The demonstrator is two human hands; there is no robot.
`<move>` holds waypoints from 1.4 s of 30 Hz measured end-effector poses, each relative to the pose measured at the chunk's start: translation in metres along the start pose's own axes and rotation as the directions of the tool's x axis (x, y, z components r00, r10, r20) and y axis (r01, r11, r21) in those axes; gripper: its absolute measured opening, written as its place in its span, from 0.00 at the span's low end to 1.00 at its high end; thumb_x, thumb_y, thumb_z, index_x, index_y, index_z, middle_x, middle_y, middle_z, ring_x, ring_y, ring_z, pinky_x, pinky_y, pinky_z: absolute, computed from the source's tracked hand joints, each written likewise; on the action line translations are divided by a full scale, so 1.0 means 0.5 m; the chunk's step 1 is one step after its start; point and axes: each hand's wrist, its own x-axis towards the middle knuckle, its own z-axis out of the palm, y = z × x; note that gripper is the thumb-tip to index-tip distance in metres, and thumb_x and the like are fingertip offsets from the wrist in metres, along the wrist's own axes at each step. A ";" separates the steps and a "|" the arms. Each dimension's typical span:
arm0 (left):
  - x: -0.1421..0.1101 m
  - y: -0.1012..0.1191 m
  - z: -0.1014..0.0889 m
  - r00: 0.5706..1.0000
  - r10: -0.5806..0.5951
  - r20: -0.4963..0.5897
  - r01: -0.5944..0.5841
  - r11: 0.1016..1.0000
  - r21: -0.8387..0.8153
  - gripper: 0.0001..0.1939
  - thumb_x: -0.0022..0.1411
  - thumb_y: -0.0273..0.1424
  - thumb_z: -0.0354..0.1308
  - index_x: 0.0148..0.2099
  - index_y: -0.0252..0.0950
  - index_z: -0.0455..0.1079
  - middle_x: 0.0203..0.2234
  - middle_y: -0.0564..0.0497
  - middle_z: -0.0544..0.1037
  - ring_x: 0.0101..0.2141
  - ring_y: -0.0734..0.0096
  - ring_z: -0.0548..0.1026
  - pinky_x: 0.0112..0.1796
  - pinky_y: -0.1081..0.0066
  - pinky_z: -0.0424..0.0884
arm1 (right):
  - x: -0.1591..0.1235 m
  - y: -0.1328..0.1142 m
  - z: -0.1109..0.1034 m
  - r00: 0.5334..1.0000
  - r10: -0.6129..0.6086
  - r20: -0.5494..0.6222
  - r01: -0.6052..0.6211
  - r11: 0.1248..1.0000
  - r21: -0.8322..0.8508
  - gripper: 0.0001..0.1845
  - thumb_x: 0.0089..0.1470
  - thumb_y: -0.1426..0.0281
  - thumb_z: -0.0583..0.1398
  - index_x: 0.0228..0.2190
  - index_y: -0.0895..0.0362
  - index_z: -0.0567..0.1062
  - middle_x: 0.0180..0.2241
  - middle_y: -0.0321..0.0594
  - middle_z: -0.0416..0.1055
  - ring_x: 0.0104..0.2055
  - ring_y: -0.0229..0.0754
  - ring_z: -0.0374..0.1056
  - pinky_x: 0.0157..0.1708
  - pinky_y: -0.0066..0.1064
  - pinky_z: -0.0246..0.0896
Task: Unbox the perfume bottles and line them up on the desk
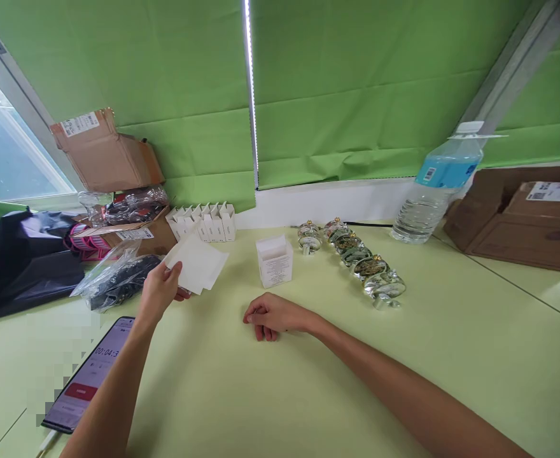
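My left hand [163, 289] is closed around a few thin white paper sheets [198, 262], fanned slightly apart and raised above the table's left side. In the middle, my right hand [273, 316] rests low over the tabletop with curled fingers, thumb against forefinger; nothing shows between them. Just beyond it stands a small white carton [275, 264] with printed text on its front and its top seemingly open. To the right of the carton, several clear round glass-like ornaments [373, 267] with gold-coloured tops lie in a slanting row, and another such ornament [308, 237] lies apart.
Several white cartons [213, 222] line up behind the sheets. A phone [91, 375] showing a timer lies by my left forearm. Bagged black items [122, 280] and cardboard boxes [112, 156] are stacked left. A water bottle [433, 184] and brown box [523, 216] stand right.
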 end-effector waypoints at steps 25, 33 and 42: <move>-0.004 0.024 -0.010 0.995 0.054 -0.088 -0.070 0.981 -0.181 0.13 0.56 0.38 0.58 0.29 0.33 0.64 0.12 0.55 0.67 0.12 0.74 0.68 0.13 0.77 0.60 | 0.009 -0.028 0.023 0.978 -0.047 -0.203 0.083 0.981 0.173 0.27 0.53 0.55 0.60 0.49 0.58 0.67 0.36 0.45 0.75 0.25 0.35 0.68 0.20 0.27 0.66; -0.015 0.033 -0.011 0.974 0.219 0.067 -0.213 0.974 -0.078 0.20 0.59 0.45 0.54 0.27 0.33 0.68 0.12 0.53 0.68 0.12 0.77 0.64 0.13 0.77 0.57 | 0.131 -0.175 0.074 0.860 -0.132 -0.492 0.395 0.784 0.480 0.22 0.51 0.65 0.63 0.46 0.60 0.70 0.41 0.48 0.74 0.34 0.43 0.72 0.27 0.35 0.74; 0.038 -0.025 -0.104 0.819 0.562 0.116 -0.541 0.689 0.483 0.15 0.60 0.41 0.53 0.36 0.38 0.76 0.53 0.45 0.71 0.55 0.56 0.65 0.55 0.59 0.61 | 0.213 -0.122 0.047 0.841 0.117 -0.528 0.355 0.617 0.702 0.09 0.51 0.76 0.59 0.37 0.62 0.70 0.29 0.43 0.73 0.25 0.37 0.70 0.25 0.28 0.72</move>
